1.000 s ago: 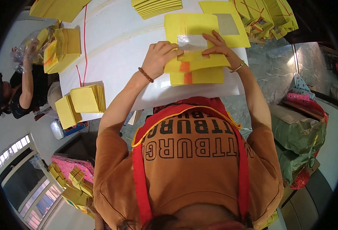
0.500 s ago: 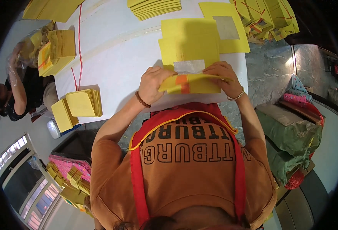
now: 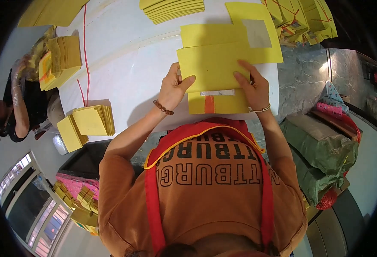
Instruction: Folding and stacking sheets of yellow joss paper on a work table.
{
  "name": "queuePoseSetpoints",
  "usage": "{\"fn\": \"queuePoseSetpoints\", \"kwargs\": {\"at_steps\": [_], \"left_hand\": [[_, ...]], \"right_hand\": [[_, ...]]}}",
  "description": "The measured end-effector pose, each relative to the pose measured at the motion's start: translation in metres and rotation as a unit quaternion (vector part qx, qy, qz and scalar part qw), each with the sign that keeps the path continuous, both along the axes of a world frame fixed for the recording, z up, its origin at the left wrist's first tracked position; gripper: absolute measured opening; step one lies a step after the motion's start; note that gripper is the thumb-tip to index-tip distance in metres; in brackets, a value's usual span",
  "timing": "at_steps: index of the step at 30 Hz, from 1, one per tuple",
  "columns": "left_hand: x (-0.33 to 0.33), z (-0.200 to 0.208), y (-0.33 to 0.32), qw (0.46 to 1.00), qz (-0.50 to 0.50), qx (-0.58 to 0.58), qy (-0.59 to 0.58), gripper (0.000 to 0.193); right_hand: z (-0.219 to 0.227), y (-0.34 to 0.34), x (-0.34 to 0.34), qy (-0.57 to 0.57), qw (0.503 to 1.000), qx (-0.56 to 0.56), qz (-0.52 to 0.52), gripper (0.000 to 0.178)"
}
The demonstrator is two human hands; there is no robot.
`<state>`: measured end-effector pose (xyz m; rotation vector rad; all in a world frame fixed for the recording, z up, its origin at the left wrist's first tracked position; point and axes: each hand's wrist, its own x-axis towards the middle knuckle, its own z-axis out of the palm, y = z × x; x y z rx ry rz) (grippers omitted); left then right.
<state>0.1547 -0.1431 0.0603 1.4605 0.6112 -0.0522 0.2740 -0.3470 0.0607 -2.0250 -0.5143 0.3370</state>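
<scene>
Over the table's front part, my left hand (image 3: 175, 85) holds the left edge of a yellow paper sheet (image 3: 214, 68), thumb on top and fingers behind the edge. On the opposite edge, my right hand (image 3: 254, 87) grips the same sheet, its thumb on the face and one finger stretched along the far corner. Below the sheet shows a yellow paper strip with an orange band (image 3: 209, 104). A thin line of a silver patch (image 3: 218, 92) peeks out between them; the rest is covered. More yellow paper (image 3: 214, 35) lies just beyond.
A yellow sheet with a grey-silver square (image 3: 257, 34) lies at the far right. Yellow paper stacks (image 3: 95, 120) stand on the white table's (image 3: 128, 64) left side and far edge (image 3: 171, 9). Bundles tied with red string (image 3: 302, 19) sit far right. Another person (image 3: 19, 100) works at left.
My hands have gone from the curled near strip to the sides of the sheet beyond it. The orange-banded strip now lies flatter, and most of the silver patch is covered.
</scene>
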Motion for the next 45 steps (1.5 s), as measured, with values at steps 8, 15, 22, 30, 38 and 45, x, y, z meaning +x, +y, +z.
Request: {"fn": "queuePoseSetpoints", "kwargs": {"at_steps": [8, 15, 22, 30, 38, 45], "left_hand": [[0.003, 0.001, 0.0, 0.999, 0.022, 0.007, -0.025, 0.065], [0.015, 0.017, 0.011, 0.827, 0.007, 0.544, -0.139, 0.061], [0.045, 0.01, -0.045, 0.74, -0.154, 0.637, -0.152, 0.052], [0.046, -0.013, -0.047, 0.73, -0.196, 0.638, -0.146, 0.054], [0.045, -0.014, -0.045, 0.726, -0.21, 0.641, -0.133, 0.05], [0.043, -0.029, -0.009, 0.957, -0.091, 0.071, -0.266, 0.057]], "right_hand": [[0.003, 0.008, 0.0, 0.032, 0.998, -0.044, -0.022, 0.031], [-0.007, 0.004, -0.001, 0.007, 0.999, -0.037, -0.017, 0.032], [-0.013, 0.004, -0.003, -0.026, 0.999, 0.013, -0.017, 0.032], [0.007, 0.002, 0.003, -0.024, 0.994, -0.105, 0.032, 0.03], [0.0, 0.018, 0.019, -0.385, 0.859, -0.232, 0.246, 0.063], [-0.007, 0.019, 0.017, -0.313, 0.876, -0.268, 0.252, 0.077]]}}
